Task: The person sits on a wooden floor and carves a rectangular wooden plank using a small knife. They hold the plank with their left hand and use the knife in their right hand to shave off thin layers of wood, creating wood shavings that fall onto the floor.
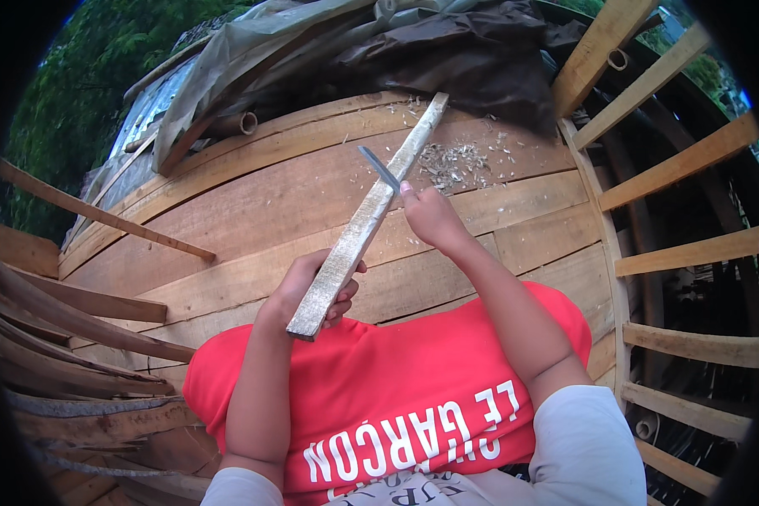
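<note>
A long, narrow wooden batten [346, 255] slants from above my lap up to the far side of the plank floor. My left hand [305, 285] is wrapped around its near part from beneath, fingers curling out on the right side. Further along, my right hand [432, 215] is closed on a knife, its thumb stretched toward the blade. The grey blade [379, 169] lies across the upper face of the batten, its tip pointing up and left. The knife's handle is hidden inside my right hand.
Pale wood shavings [457, 164] are scattered on the plank floor [253, 232] beyond my right hand. A dark plastic sheet [464, 59] bunches at the far edge. Slatted railings [683, 253] stand on the right; loose boards and poles [93, 337] lie on the left.
</note>
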### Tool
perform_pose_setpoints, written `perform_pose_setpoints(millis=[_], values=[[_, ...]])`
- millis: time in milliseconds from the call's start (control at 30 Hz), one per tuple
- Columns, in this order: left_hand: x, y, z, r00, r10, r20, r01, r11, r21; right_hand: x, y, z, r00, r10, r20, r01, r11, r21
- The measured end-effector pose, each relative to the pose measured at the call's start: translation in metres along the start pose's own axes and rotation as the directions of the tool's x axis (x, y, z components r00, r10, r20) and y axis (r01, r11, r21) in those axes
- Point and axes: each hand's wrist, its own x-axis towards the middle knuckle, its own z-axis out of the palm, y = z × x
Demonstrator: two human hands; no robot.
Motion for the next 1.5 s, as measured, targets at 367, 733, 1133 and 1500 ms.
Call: perform_pose_setpoints(millis=[367, 733, 1133, 1500], values=[[0.001, 0.003, 0.008, 0.998, -0.014, -0.060, 0.013, 1.000, -0.016, 0.000, -0.004, 0.008, 0.999, -0.046, -0.009, 0.046, 0.998, 0.039], [0.001, 0.002, 0.007, 0.995, 0.007, -0.100, -0.001, 0.998, 0.056, 0.019, 0.011, 0.005, 0.999, 0.033, -0.026, -0.032, 0.998, 0.048], [0.004, 0.004, -0.004, 1.000, -0.010, 0.024, 0.012, 0.994, -0.109, 0.005, 0.020, 0.037, 0.975, -0.212, 0.062, 0.197, 0.962, 0.190], [0.007, 0.001, 0.002, 0.999, -0.008, -0.035, 0.005, 0.998, -0.064, 0.009, -0.002, 0.002, 0.999, 0.021, -0.029, -0.020, 0.999, 0.033]])
